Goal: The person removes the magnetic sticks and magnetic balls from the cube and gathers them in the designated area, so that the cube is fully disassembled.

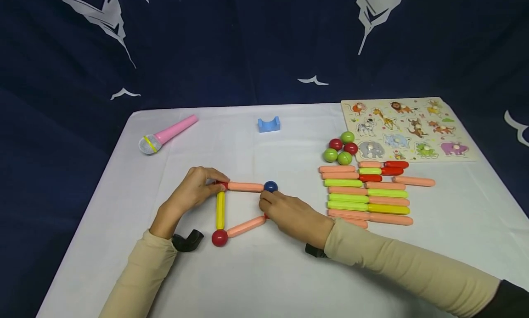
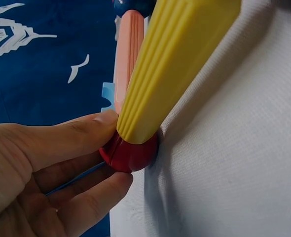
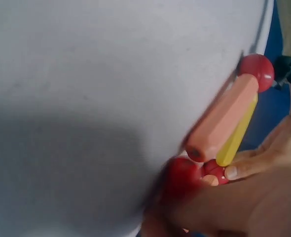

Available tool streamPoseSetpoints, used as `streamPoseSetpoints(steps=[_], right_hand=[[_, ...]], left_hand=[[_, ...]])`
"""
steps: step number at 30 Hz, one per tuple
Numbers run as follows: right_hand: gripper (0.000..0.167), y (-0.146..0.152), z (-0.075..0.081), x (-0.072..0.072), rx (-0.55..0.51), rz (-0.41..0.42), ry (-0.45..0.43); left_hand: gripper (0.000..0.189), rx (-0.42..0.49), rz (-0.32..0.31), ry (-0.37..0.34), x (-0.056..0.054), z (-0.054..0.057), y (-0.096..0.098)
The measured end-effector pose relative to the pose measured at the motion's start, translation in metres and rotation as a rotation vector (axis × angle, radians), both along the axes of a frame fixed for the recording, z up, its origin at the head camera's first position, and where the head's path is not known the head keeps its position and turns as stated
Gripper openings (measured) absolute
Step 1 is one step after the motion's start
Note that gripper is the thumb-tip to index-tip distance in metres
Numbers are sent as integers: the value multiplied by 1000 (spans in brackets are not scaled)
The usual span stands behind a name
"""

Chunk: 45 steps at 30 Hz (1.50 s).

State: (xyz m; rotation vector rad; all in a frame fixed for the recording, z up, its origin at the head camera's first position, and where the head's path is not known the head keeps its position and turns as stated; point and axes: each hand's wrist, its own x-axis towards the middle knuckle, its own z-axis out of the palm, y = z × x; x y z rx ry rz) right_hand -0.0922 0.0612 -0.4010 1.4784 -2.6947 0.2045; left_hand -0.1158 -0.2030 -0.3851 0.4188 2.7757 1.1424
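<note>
In the head view my left hand (image 1: 194,189) pinches a red ball (image 2: 135,155) between thumb and fingers. A yellow ribbed stick (image 1: 221,210) and a salmon stick (image 1: 245,187) run from that ball. The yellow stick ends at another red ball (image 1: 220,238), the salmon one at a blue ball (image 1: 270,186). From the lower red ball a second salmon stick (image 1: 246,227) reaches toward my right hand (image 1: 291,214). My right fingers hold a rounded red piece (image 3: 179,180) near that stick's end; it is blurred and partly hidden, and I cannot tell whether it is a ball.
Rows of coloured sticks (image 1: 368,198) lie at the right, below red and green balls (image 1: 345,158) and an animal puzzle board (image 1: 413,130). Farther back are a blue curved block (image 1: 269,125) and a pink toy microphone (image 1: 169,133). Black wrist mounts (image 1: 188,241) sit below the hands.
</note>
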Motion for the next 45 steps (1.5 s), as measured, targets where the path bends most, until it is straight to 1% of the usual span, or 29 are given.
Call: streamPoseSetpoints(steps=[2,7,9,13,16,22,28,34,37,40,42,45], right_hand=[[11,2,0,-1,-25,-17,-10],[8,5,-2,-1,-66,-71,50],[11,5,-3,0,-92,-112,66],[15,5,-3,2,-141,-228,78],[18,3,-2,1,-154,-280,91],[15,0,0,-2,-157,-292,81],[16,0,-2,-3,-144,-310,71],[12,5,-3,-4,-101,-297,86],[15,11,3,-3,-91,-287,40],[23,24,12,-5,-119,-291,-42],[29,38,18,-9,-139,-302,-102],[32,66,23,-17,-168,-334,-175]], left_hand=[[17,-1,1,0,-1,0,0],[18,-11,6,-12,-1,0,0],[18,-10,6,-15,-1,0,0],[17,-3,0,-4,0,-1,-1],[17,-4,0,-1,0,-1,-1],[18,-11,4,-11,0,-2,-2],[18,-12,4,-8,0,-1,-2],[19,-5,-3,-4,-1,-1,-1],[19,-3,-12,-1,-2,-1,0],[18,-4,-19,4,-2,-1,0],[18,-6,-23,8,-3,-2,-1],[18,-19,-20,8,-2,-2,-3]])
